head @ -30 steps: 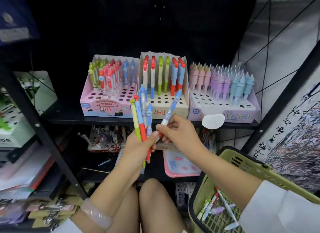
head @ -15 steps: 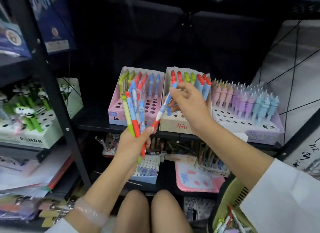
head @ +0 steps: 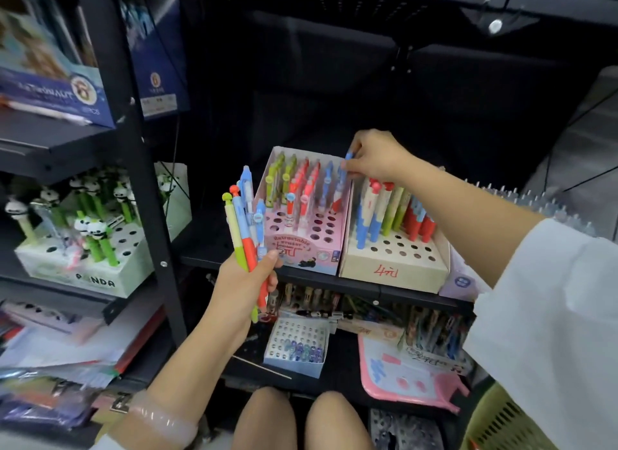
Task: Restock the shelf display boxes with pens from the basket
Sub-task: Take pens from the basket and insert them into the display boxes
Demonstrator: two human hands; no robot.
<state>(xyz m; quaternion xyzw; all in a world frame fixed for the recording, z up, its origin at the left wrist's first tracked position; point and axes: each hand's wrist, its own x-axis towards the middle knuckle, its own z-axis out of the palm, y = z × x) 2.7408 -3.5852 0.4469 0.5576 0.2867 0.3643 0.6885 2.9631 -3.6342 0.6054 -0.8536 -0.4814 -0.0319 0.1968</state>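
My left hand (head: 242, 279) grips a bunch of several pens (head: 245, 225), green, red and blue, upright in front of the shelf. My right hand (head: 378, 156) reaches over the pink display box (head: 302, 245) and pinches the top of a blue pen (head: 341, 185) standing at the box's back right corner. That box holds rows of green, red and blue pens with several empty holes in front. A cream display box (head: 394, 269) beside it holds blue, green and red pens. The green basket (head: 498, 423) shows only at the bottom right corner.
A lilac box (head: 463, 282) sits right of the cream box, mostly behind my right arm. A panda pen box (head: 97, 279) stands on the left shelf beyond a black upright post (head: 143, 188). The lower shelf holds a small blue box (head: 297, 349) and a pink case (head: 408, 379).
My right hand carried the blue pen from beside the left hand's bunch up and back, now over the pink box's back right corner. The camera tilted up and left; the basket slid nearly out of view.
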